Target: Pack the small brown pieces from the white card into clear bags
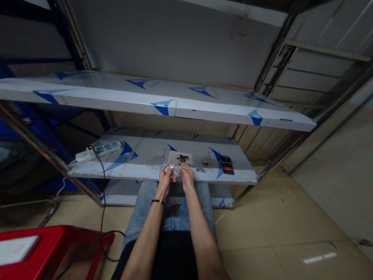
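Note:
Both hands hold a clear plastic bag (176,170) at the front edge of the middle shelf. My left hand (166,176), below a dark bead bracelet, pinches the bag's left side. On its right side my right hand (187,176) has its fingers closed on the plastic. What the bag contains is too small to make out. Just behind the hands, a pale sheet (171,157) bears a pile of small dark brown pieces (183,158). Right of the sheet lie a clear bag with a dark bit in it (205,163) and a small shiny piece (200,170).
A white power strip (103,150) with a black cable (103,185) is at the shelf's left. A blurred black-and-red item (226,165) lies at its right. The upper shelf (177,101) overhangs behind. A red stool (55,237) carries a white phone-like slab (4,252).

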`<state>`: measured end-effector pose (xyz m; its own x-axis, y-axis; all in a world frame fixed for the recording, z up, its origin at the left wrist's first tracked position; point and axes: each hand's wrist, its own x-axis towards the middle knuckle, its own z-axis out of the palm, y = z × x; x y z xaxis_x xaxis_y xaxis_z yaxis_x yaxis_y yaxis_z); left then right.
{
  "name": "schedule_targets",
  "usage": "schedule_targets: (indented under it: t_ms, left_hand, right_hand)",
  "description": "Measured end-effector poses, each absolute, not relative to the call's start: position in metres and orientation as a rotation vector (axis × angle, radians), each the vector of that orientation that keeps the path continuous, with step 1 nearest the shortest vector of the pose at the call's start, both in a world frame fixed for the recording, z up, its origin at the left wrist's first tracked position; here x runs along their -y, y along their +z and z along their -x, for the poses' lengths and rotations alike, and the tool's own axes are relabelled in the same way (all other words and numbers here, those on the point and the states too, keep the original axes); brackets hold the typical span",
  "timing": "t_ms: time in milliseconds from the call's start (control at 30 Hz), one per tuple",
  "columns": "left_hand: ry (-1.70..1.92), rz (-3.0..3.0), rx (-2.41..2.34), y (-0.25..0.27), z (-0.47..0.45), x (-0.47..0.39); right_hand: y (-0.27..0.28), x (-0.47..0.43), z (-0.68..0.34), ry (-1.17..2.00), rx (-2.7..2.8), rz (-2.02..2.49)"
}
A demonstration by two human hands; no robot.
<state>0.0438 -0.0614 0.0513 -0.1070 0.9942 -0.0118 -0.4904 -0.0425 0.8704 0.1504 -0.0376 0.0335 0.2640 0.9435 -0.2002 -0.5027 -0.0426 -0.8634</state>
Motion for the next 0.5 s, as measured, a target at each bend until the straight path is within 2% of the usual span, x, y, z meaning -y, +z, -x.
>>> schedule_targets:
  t_ms: [500]
  left_hand:
    - [1.468,-0.823,-0.828,0.056,-0.046,0.065]
  right_hand:
    - [0.044,0.024,-0.149,1.268,0.543,1.036]
